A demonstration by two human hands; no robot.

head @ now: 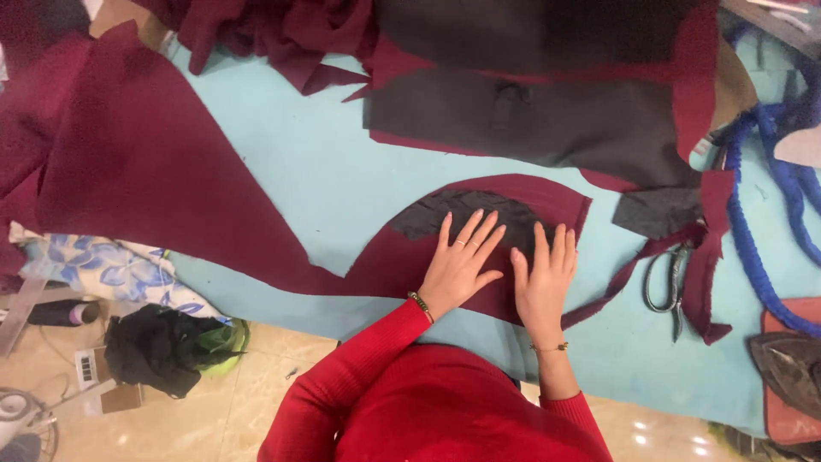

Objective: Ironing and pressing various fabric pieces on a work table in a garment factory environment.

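Note:
A curved piece of maroon fabric [547, 192] lies on the light blue table [325, 171] with a dark grey piece [436, 212] laid on top of it. My left hand [460, 265] rests flat on both pieces, fingers spread. My right hand [546, 278] presses flat beside it, fingers together, on the edge of the grey piece. Neither hand holds anything. Both arms wear red sleeves and thin bracelets.
A large maroon cloth [128, 162] covers the table's left. Dark grey cut panels [530, 120] lie at the back. Scissors [671, 278] sit to the right among maroon strips, with blue cord [753, 257] and an iron [791, 364] beyond. Floral fabric [103, 265] and a dark bag [154, 346] lie below left.

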